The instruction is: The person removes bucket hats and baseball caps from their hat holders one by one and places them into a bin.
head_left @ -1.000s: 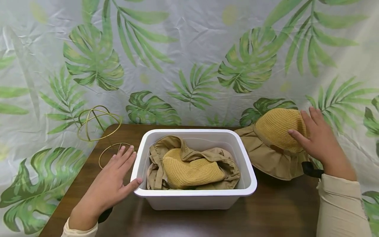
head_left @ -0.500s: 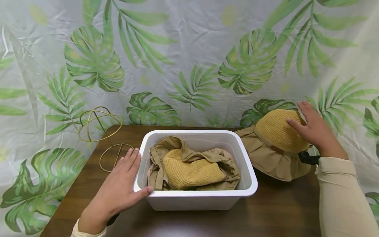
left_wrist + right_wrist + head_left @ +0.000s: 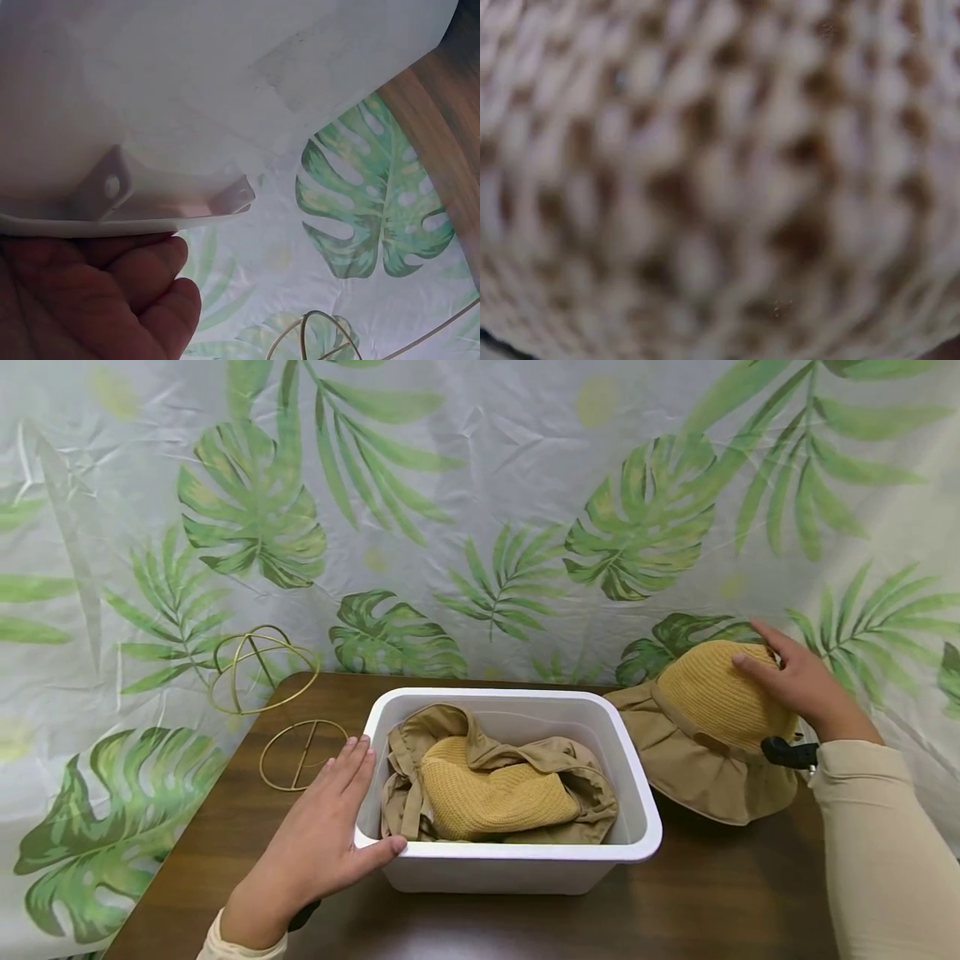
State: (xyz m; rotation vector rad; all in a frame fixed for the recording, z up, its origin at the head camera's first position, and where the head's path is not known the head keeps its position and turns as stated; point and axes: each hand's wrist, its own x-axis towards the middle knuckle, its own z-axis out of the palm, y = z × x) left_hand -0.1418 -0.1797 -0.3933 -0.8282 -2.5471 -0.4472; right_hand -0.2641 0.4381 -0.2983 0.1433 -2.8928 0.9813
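Observation:
My left hand (image 3: 318, 839) lies against the left end of a white plastic bin (image 3: 525, 852), fingers straight along the rim and thumb over its front corner. The left wrist view shows these fingers (image 3: 161, 262) from below, right at the bin's edge. Inside the bin sits a crumpled sun hat (image 3: 487, 789) with a yellow knitted crown and khaki cloth brim. On the right, a similar hat (image 3: 712, 693) stands crown up. My right hand (image 3: 806, 689) rests on that crown, thumb on the near side; its other fingers are partly hidden behind. Blurred yellowish knit (image 3: 720, 180) fills the right wrist view.
A gold wire stand (image 3: 303, 756) with a domed top and ring base stands left of the bin. The dark wooden table (image 3: 712, 893) extends in front. A leaf-print curtain (image 3: 487, 485) hangs close behind the table.
My left hand has slid right, its thumb now over the bin's front corner. My right hand has drawn back slightly on the crown. The view has shifted a little.

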